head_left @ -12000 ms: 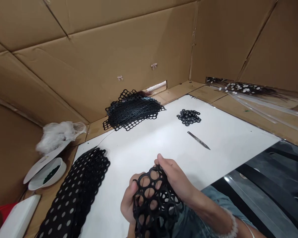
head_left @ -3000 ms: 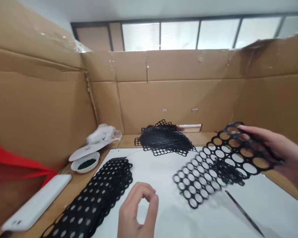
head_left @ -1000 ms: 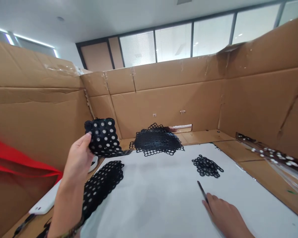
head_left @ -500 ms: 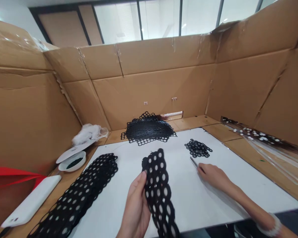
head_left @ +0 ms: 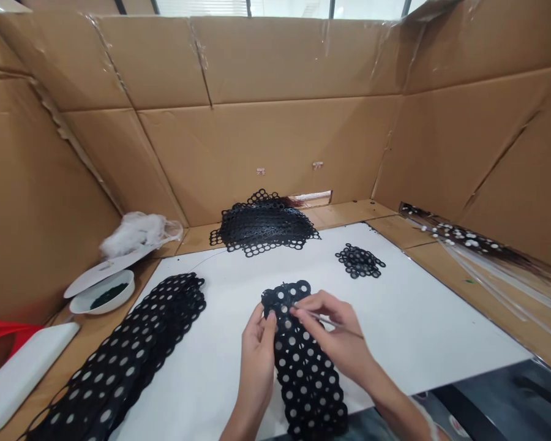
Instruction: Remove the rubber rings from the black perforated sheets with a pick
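A long black strip of joined rings (head_left: 310,373), with pale round centres, runs from the middle of the white board to its front edge. My left hand (head_left: 259,340) grips the strip's upper left edge, thumb on top. Closed around a thin, pen-like tool (head_left: 344,327), my right hand (head_left: 333,324) has its fingertips at the strip's upper part; the tool's tip is hidden there. Beyond the right hand lies a small pile of loose black rings (head_left: 360,261). A thick stack of similar black strips (head_left: 133,355) lies to the left.
At the back rests a heap of black ring mesh (head_left: 266,226). On the left are a white bowl (head_left: 103,294) with dark contents, white fluff (head_left: 135,234) and a white oblong object (head_left: 25,373). Cardboard walls (head_left: 275,141) surround the white board (head_left: 417,331). Clear strips (head_left: 491,278) lie at right.
My right hand has moved left with the tool, from near the loose rings onto the strip. The strip now shows more of its face. The view has tipped downward.
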The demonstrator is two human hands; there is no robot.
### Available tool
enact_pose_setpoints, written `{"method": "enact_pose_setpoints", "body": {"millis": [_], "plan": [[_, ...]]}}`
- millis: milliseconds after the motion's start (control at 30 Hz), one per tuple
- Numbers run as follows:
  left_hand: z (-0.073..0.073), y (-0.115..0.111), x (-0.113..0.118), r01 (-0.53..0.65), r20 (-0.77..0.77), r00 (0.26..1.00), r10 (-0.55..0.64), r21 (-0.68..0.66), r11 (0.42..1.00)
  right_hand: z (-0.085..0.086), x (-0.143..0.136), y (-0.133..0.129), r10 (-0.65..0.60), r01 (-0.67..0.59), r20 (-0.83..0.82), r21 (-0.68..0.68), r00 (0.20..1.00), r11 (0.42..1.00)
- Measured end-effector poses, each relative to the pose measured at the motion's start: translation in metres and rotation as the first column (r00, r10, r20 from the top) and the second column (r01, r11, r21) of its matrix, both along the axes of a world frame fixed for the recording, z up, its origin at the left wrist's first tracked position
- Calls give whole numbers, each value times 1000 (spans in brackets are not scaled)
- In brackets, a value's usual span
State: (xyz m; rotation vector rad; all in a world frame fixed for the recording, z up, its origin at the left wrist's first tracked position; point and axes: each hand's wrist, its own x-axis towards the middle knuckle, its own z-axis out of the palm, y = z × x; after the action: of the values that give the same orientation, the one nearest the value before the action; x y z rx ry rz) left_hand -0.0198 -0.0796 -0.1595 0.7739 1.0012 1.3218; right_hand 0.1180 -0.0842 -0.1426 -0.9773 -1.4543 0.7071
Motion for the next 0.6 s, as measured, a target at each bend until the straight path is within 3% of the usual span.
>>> {"method": "enact_pose_setpoints", "body": {"millis": [100, 167, 400, 600], "plan": [[2, -3, -3, 62, -39, 997, -59, 78, 995, -6, -17, 4, 7, -37, 130, 227, 991, 973], [2, -3, -5, 80, -44, 996, -76, 101, 992, -10, -22, 6, -22, -41, 198, 307, 980, 951], [0, 0, -8, 105, -14, 994, -104, 65, 992, -20, -24, 5, -68, -30, 282, 330, 957, 944], [1, 0, -8, 100, -12, 995, -100, 36, 994, -19, -25, 4, -119, -14, 307, 397, 944, 918]]}}
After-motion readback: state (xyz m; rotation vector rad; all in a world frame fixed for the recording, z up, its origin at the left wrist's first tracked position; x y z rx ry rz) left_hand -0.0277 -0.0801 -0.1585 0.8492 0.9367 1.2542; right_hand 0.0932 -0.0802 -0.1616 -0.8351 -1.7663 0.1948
